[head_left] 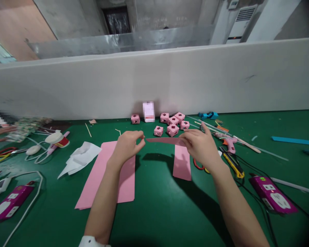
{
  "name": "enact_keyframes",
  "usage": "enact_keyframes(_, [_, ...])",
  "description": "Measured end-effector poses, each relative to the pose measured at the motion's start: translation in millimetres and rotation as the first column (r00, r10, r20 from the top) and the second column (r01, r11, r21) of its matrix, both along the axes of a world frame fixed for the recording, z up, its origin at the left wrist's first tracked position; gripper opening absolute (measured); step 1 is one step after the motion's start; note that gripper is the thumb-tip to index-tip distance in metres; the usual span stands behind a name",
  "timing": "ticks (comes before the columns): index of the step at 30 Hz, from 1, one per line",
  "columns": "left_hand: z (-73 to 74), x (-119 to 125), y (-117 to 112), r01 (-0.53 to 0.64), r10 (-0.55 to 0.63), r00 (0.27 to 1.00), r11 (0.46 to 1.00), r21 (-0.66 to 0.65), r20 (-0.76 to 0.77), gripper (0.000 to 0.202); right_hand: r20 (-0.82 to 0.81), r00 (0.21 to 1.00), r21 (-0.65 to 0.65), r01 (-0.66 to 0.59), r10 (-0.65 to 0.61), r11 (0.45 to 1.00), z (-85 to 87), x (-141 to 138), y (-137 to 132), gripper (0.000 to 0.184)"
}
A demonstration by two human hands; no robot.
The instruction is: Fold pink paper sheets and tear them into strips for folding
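A narrow pink paper strip (162, 140) is stretched level above the green table, between my two hands. My right hand (199, 142) pinches its right end between thumb and fingers. At the left end, the thumb and forefinger of my left hand (128, 144) are closed together; their exact contact with the strip is hard to make out. Below my right hand lies a wider pink paper piece (182, 164). Under my left forearm is a stack of pink paper sheets (126, 181). Several small folded pink paper boxes (172, 129) with dark diamond-shaped openings stand beyond my hands.
A phone (148, 111) leans against the white partition (105, 85). On the right lie a pink glue gun (230, 144), a yellow-black cutter (233, 164) and a purple power strip (273, 195). Crumpled white paper (81, 157) and a cup (58, 139) sit left, near another person's hand (1, 133).
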State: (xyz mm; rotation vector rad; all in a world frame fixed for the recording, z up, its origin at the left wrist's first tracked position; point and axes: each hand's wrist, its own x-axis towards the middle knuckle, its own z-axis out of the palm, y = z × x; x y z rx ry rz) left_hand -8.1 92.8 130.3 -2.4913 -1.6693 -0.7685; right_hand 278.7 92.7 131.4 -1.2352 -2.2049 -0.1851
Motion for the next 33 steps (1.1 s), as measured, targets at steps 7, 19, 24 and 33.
enact_keyframes(7, [10.6,-16,-3,-0.187,0.183,0.982,0.971,0.147,0.039,0.008,0.005,0.999,-0.034,0.044,-0.043,0.998,1.3,4,1,0.017])
enact_keyframes(19, [0.5,33,-15,0.366,-0.352,0.926,0.925,-0.098,0.134,0.012,-0.055,0.962,-0.036,-0.271,0.269,0.962,-29.0,-46,-7,0.008])
enact_keyframes(24, [-3.8,33,-12,0.36,-0.349,0.93,0.93,-0.082,0.115,0.013,-0.049,0.965,0.015,-0.255,0.256,0.967,-31.0,-48,-7,0.017])
enact_keyframes(33, [1.4,29,-12,0.399,-0.393,0.916,0.914,-0.08,0.079,0.011,-0.063,0.968,-0.03,-0.245,0.242,0.969,-21.6,-47,-8,0.007])
